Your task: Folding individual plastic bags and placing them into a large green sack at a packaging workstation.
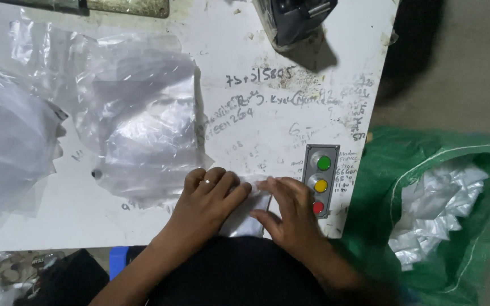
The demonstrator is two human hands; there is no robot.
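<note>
My left hand [208,199], with a ring on one finger, presses down on a small white folded piece [245,218] at the near edge of the white table [279,130]. Against the same piece rests my right hand [288,211], fingers bent over its right side. The two hands nearly touch above it. Most of the white piece is hidden under them. A heap of clear plastic bags [137,124] lies just left of my left hand.
A grey button box [320,179] with green, yellow and red buttons sits right beside my right hand. A green woven sack [426,215] holding crumpled white plastic stands right of the table. A dark machine [299,20] is at the far edge. More clear bags [7,147] lie far left.
</note>
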